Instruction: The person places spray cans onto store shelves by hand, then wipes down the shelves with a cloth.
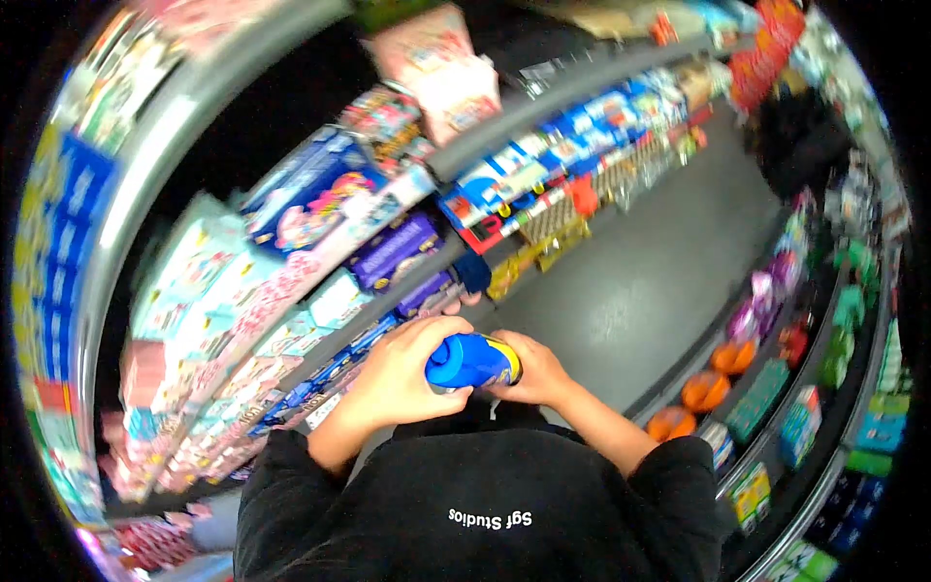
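Observation:
Both my hands hold a blue bottle (475, 361) in front of my body. It has a lighter blue cap and a yellow band near its other end. My left hand (393, 373) wraps round the cap side, with its thumb along the near edge. My right hand (531, 369) grips the yellow-banded end. The bottle lies tilted, its cap towards the left, and its label is partly hidden by my fingers.
Shelves of pink boxes (194, 388), purple packs (398, 250) and blue cartons (572, 136) curve along the left. Grey floor (621, 291) lies ahead. Orange items (706, 392) and green packs sit on the right-hand shelves. A dark shape (800, 141) at the far right is blurred.

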A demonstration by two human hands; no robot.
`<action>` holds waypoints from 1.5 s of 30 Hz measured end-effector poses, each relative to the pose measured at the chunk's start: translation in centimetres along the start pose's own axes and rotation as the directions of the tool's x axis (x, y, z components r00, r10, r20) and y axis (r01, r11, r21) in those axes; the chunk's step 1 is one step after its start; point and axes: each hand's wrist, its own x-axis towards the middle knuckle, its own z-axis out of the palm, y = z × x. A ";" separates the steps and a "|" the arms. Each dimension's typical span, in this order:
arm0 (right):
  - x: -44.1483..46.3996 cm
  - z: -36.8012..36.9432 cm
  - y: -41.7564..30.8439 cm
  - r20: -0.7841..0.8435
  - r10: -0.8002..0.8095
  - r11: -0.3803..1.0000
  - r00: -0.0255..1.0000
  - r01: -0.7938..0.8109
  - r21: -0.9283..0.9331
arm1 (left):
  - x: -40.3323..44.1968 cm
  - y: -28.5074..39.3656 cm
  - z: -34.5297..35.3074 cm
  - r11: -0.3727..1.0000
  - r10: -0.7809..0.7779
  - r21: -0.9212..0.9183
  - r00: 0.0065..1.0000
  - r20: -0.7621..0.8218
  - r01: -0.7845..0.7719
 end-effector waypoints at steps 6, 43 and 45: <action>7.3 -2.6 -8.6 0.118 -0.331 0.943 0.936 0.322 0.090 | -3.8 4.3 -9.4 0.990 0.136 0.062 0.954 -0.268 -0.124; 41.3 -5.7 -36.6 -0.244 -0.676 0.595 0.695 0.711 0.375 | 0.3 4.9 -27.3 0.943 0.123 -0.107 0.627 -0.769 -0.316; 42.1 -5.3 -35.9 -0.226 -0.665 0.596 0.712 0.688 0.414 | 0.4 4.9 -27.2 0.946 0.106 -0.120 0.637 -0.763 -0.301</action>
